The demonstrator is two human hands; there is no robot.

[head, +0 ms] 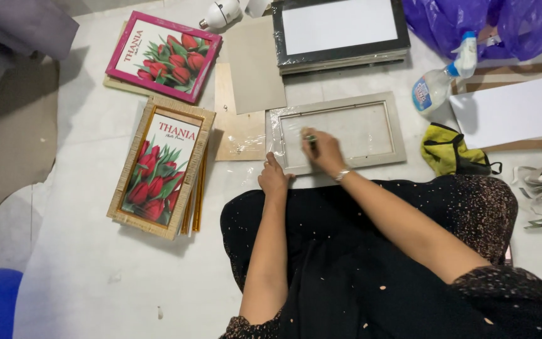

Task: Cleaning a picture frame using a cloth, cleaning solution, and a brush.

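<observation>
Right hand (322,150), fingers curled shut around a small dark tool (312,142), rests on the lower left part of a grey picture frame (337,132); I cannot make out what the tool is, since the fingers hide most of it. Left hand (274,179), loosely closed and holding nothing, presses on the frame's near left corner. I see the frame lying flat on the pale floor (83,251), long axis running left to right. Beyond it: a thin board (255,66), two tulip-printed frames (161,166), a spray bottle (437,81), a yellow cloth (446,150).
</observation>
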